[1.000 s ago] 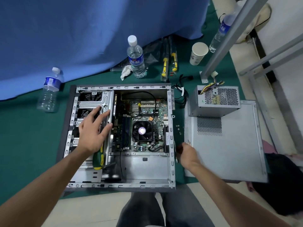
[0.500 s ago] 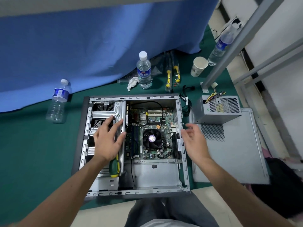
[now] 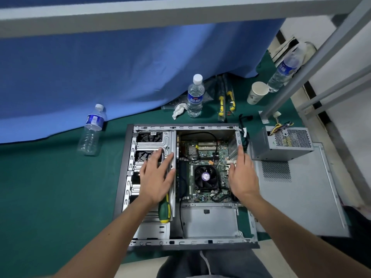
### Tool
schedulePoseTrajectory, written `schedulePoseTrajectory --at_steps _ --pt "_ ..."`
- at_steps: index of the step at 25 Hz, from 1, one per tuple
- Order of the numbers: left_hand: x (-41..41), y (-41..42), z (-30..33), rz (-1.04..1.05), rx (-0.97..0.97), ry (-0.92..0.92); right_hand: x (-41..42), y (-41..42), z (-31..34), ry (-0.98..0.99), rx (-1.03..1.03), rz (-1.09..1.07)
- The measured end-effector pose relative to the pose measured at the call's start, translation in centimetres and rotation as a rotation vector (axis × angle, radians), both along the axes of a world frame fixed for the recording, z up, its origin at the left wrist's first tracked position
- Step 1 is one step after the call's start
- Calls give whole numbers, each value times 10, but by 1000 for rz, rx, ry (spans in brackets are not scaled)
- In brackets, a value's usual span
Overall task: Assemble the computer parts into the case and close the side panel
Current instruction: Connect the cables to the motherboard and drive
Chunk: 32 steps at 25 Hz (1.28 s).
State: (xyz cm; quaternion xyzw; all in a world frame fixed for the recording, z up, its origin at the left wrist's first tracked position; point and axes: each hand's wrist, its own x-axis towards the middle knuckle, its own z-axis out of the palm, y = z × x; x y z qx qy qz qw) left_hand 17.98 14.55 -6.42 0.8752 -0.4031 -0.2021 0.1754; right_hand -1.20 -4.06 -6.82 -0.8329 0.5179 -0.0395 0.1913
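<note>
Head view: three bottles (image 3: 195,96), one case (image 3: 186,243); left hand (image 3: 155,178), right hand (image 3: 242,175) released.

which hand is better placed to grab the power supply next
Right, probably: the right hand hovers open at the case edge nearest the power supply; the left hand rests across the drive cage.

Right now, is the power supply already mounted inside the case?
No. The power supply sits outside the case, to its right on the detached side panel, its wires loose.
</note>
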Motion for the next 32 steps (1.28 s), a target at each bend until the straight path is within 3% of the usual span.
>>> schedulePoseTrajectory --at_steps 11,15,19,25,28,32 --pt "7 4 5 48 -65 104 -3 -4 -5 20 6 31" --pt "29 -5 9 68 -93 -49 -4 -5 -7 18 -8 46" --pt "73 -31 10 75 2 -228 -5 -4 -8 16 -39 59" --pt "109 -104 5 43 -10 -187 -5 -5 -9 -7 -18 59" --pt "101 -136 2 -82 112 -157 -4 -6 -9 -26 -7 54" --pt "93 -149 -3 -37 229 -320 -4 -6 -8 -19 9 65"
